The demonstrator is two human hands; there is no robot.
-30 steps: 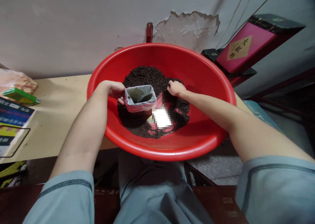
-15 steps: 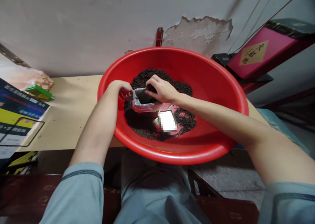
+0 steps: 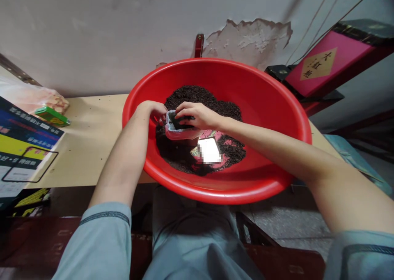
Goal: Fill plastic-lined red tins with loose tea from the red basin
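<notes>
Far to the left of the grip, a printed blue-and-yellow cardboard sheet (image 3: pixel 24 144) lies on the pale wooden tabletop (image 3: pixel 89 148). Beyond the sheet are a small flat green box (image 3: pixel 52 115) and a clear plastic bag with pinkish contents (image 3: pixel 46 99).

The grip itself sits inside a wide round red plastic basin (image 3: pixel 261 107), above a heap of dark loose tea leaves (image 3: pixel 191 94). The left hand (image 3: pixel 154 109) is closed round the left side of a small squarish container lined with a clear plastic bag (image 3: pixel 175 132) and holds it just over the leaves. Its fingers are mostly hidden behind the container.

From the right, the right hand (image 3: pixel 197 115) lies over the container's mouth, fingers bent down onto the dark leaves inside. Whether it pinches any leaves or only presses on them cannot be told.

Just nearer than the grip and slightly right, a shiny printed packet (image 3: pixel 220 137) lies on the leaves, part of it blurred. Well to the right of the grip, outside the basin, a pink box with a gold diamond label (image 3: pixel 326 64) leans on a dark stand.

The container looks light, and its liner is thin, soft and likely slippery, so the loose film is a poor hold. The firm walls below the folded-over rim look like the safer place to grip. Keeping it upright matters, as the dry leaves would spill easily.
</notes>
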